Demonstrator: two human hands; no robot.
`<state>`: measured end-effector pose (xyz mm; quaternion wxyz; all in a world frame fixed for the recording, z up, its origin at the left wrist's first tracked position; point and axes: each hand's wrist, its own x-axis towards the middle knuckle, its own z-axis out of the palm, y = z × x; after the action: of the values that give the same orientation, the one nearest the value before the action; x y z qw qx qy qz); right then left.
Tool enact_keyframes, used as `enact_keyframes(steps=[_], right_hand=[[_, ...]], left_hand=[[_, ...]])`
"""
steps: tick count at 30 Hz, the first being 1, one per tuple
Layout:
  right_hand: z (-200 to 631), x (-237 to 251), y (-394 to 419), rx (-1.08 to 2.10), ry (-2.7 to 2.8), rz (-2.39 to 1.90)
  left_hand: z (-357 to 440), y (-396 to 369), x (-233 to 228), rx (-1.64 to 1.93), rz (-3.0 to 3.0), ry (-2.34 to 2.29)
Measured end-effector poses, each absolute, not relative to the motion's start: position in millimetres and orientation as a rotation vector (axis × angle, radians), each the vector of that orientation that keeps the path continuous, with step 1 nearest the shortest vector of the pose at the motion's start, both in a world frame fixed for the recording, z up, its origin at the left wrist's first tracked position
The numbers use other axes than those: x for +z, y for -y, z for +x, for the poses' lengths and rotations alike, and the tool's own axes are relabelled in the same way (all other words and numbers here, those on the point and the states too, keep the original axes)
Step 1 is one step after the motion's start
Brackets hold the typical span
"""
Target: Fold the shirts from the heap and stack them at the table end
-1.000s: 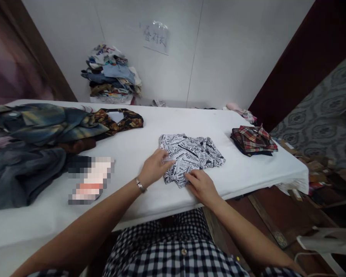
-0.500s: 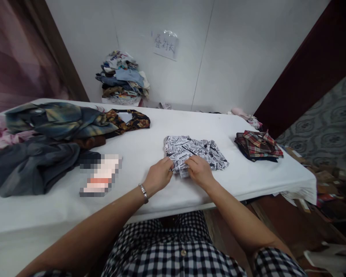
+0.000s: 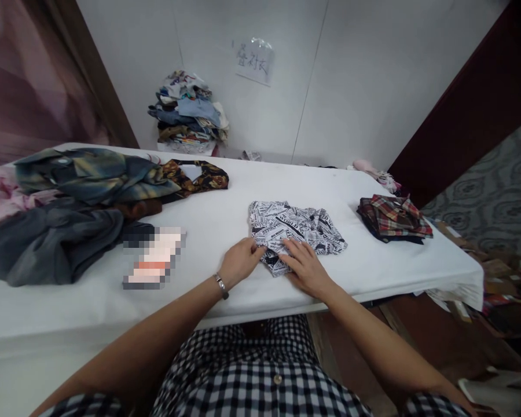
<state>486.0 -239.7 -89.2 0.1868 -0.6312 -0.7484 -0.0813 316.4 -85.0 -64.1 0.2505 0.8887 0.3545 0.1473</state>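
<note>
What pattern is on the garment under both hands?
Black-and-white newspaper print on the folded garment; head view.

both hands (image 3: 238, 262) (image 3: 306, 267) on newsprint shirt (image 3: 304, 229), white table (image 3: 226, 217)

White table (image 3: 226, 214) with newsprint shirt (image 3: 299, 229), plaid stack (image 3: 393, 217), loose garments (image 3: 69, 214).

Both arms reached forward, the left hand (image 3: 239, 262) curled loosely and the right hand (image 3: 306, 267) lying flat, fingers (image 3: 292, 250) spread.
</note>
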Motion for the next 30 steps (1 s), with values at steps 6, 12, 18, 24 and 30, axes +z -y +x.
enact_keyframes(steps=[6,12,18,24,30], right_hand=[[495,-84,219,-0.283,1.927,-1.697],[486,-82,200,-0.425,1.841,-1.767],[479,-91,205,-0.379,2.115,-1.806],[479,-88,208,-0.336,2.07,-1.832],[476,-90,189,-0.464,1.944,-1.866]], left_hand=[[319,88,-71,0.347,2.522,-0.921],[312,90,-69,0.336,2.418,-0.885],[309,89,-69,0.336,2.188,-0.837],[309,96,-71,0.457,2.452,-0.823],[310,103,-71,0.453,2.779,-0.689]])
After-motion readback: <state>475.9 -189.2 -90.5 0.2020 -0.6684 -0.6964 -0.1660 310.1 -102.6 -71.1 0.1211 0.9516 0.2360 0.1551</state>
